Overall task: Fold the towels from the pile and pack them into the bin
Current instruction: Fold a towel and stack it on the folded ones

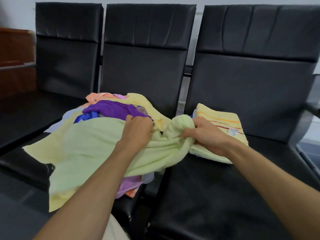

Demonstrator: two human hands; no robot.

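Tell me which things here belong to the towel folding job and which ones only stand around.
For the job: light green towel, gripped by the left hand and the right hand; pile of towels; folded yellow towel on the right seat.

Only standing around: black chairs; wall socket; brown wooden furniture at the left. No bin is in view.

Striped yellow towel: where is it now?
Head view, right of centre: the striped towel lies folded on the right seat, behind the right hand, right of the pile.
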